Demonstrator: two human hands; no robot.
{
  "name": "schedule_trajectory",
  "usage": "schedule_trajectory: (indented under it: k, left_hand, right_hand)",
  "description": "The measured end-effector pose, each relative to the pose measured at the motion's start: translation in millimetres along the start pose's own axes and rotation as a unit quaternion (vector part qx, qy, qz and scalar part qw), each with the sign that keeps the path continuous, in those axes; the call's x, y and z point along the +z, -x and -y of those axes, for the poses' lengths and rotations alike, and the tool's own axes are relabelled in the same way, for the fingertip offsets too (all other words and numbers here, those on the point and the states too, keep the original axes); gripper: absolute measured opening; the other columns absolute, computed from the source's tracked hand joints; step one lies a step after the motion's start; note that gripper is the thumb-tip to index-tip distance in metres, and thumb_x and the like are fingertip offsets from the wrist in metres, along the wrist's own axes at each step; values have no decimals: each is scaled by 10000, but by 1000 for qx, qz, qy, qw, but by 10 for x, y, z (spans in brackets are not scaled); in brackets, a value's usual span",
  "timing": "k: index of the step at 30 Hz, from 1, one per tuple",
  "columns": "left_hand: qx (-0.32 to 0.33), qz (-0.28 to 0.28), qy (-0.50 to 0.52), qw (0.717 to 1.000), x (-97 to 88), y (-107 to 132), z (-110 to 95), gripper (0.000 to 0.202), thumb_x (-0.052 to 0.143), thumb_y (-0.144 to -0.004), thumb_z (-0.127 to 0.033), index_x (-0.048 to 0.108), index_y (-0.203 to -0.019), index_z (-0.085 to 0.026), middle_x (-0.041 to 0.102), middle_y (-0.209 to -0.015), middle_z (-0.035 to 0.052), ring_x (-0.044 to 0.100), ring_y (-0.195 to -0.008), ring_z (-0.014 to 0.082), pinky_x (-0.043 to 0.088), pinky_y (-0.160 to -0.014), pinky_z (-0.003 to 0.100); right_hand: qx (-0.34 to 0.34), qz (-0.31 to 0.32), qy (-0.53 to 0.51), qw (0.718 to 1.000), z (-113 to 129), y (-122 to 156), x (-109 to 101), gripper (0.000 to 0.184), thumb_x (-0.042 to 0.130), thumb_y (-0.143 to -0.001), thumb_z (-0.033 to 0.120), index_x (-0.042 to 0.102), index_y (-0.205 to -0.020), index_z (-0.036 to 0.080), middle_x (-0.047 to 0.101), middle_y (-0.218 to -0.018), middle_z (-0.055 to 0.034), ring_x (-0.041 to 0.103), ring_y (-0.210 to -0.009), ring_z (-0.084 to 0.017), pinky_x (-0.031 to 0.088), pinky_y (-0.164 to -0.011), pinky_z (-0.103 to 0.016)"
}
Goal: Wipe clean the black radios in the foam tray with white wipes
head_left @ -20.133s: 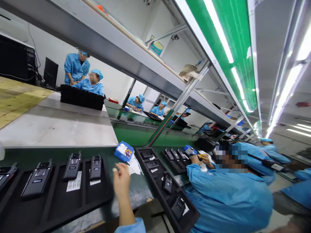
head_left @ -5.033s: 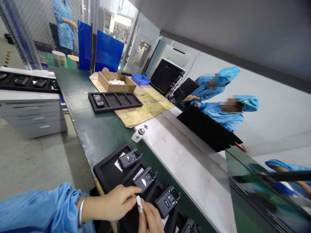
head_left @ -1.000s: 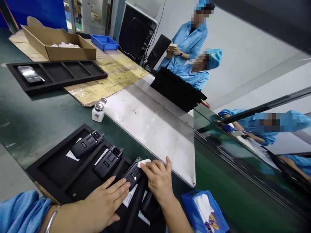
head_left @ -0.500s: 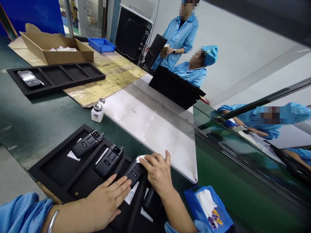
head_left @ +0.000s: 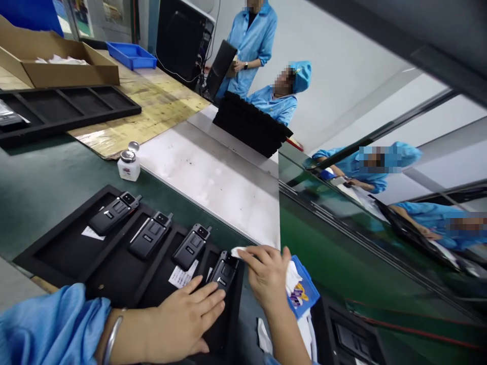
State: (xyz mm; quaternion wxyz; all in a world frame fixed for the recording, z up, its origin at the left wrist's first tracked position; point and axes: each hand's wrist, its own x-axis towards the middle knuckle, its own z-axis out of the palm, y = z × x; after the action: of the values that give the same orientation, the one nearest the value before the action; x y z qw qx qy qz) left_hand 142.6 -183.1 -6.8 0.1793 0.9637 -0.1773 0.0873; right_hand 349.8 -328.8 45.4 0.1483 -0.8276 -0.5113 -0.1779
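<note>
A black foam tray (head_left: pixel 57 243) on the green belt holds several black handheld radios, each in its own slot. My left hand (head_left: pixel 182 324) lies flat with fingers spread, its fingertips resting on the lower end of the rightmost radio (head_left: pixel 223 271). My right hand (head_left: pixel 266 274) pinches a small white wipe (head_left: pixel 239 252) against the top of that same radio. Three more radios (head_left: pixel 152 235) lie untouched to the left, with paper slips beside them.
A blue tissue box (head_left: pixel 302 294) sits just right of my right hand. A small white bottle (head_left: pixel 128 165) stands by the metal plate (head_left: pixel 213 177). Another black tray (head_left: pixel 68 109) and a cardboard box (head_left: pixel 57 63) lie far left. Co-workers in blue sit along the line.
Both hands have shifted one slot to the right, from the third radio to the fourth. The view has swung right, and the tissue box is now partly behind my right hand.
</note>
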Motion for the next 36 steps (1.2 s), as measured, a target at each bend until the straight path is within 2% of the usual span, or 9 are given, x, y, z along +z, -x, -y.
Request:
schedule_trajectory:
  k: [3, 6, 12, 17, 20, 24, 29, 33, 36]
  left_hand:
    - [19, 13, -29, 999, 165, -128, -76, 704, 459, -957, -568, 417, -1461, -79, 421, -1529, 124, 327, -1438, 272, 241, -1162, 446]
    - [21, 25, -54, 998, 201, -166, -66, 660, 447, -971, -545, 450, -1441, -81, 423, -1529, 112, 338, -1430, 268, 262, -1142, 446]
    - [26, 32, -71, 997, 60, -169, -55, 619, 467, -977, -511, 463, -1431, -90, 445, -1517, 99, 384, -1403, 251, 278, -1122, 409]
    - [20, 41, -71, 996, 133, -145, -53, 601, 399, -1004, -496, 414, -1463, -107, 397, -1549, 84, 323, -1440, 252, 215, -1161, 420]
    - [22, 36, -70, 997, 183, -130, -47, 592, 390, -1010, -469, 390, -1474, -101, 377, -1561, 84, 295, -1454, 252, 213, -1162, 434]
    - [23, 12, -82, 996, 200, -105, -42, 548, 385, -1013, -401, 398, -1469, -99, 375, -1563, 86, 285, -1458, 259, 240, -1148, 445]
    - [60, -23, -109, 992, 201, -61, -70, 481, 413, -974, -276, 503, -1391, -55, 489, -1483, 132, 410, -1382, 280, 293, -1113, 445]
    - [53, -27, -120, 991, 166, -89, -113, 433, 423, -957, -260, 589, -1303, -60, 571, -1402, 140, 487, -1310, 284, 334, -1083, 439]
    - [50, -28, -112, 992, 114, -68, -120, 418, 413, -968, -259, 591, -1294, -67, 584, -1390, 123, 466, -1327, 276, 357, -1074, 431]
  right_hand:
    - [-36, 56, -22, 998, 122, -9, 142, 315, 572, -878, 74, 723, -973, 333, 709, -964, 45, 513, -969, -199, 50, -1120, -623]
    - [-61, 56, -31, 996, 84, 126, 154, 334, 555, -870, 57, 709, -1023, 312, 704, -927, 35, 512, -960, -193, -5, -1137, -625]
    - [-64, 41, -7, 997, -113, 190, -25, 379, 546, -831, 16, 725, -968, 320, 695, -927, 35, 506, -976, -193, 5, -1145, -612]
    - [-62, 58, -21, 996, 3, 75, 120, 353, 550, -869, 41, 704, -1033, 314, 698, -951, 35, 516, -1014, -205, 8, -1128, -644]
    - [-58, 55, -14, 997, -41, 237, 94, 372, 522, -862, 32, 701, -1051, 297, 697, -928, 20, 537, -989, -200, 7, -1139, -637]
    - [-40, 66, 51, 996, -115, 537, -126, 377, 480, -849, 0, 724, -946, 270, 705, -907, -2, 566, -962, -220, 42, -1143, -612]
    - [57, -25, 37, 997, 312, 716, -130, 275, 484, -932, 166, 730, -994, 272, 681, -872, -17, 556, -851, -185, 183, -1111, -563]
    - [92, 3, 50, 994, 725, 734, 126, 285, 484, -925, 158, 726, -1018, 277, 695, -917, -22, 537, -894, -202, 109, -1115, -599]
    - [88, 4, 55, 995, 808, 812, 186, 293, 465, -929, 155, 722, -1031, 252, 693, -913, -32, 547, -892, -211, 115, -1107, -609]
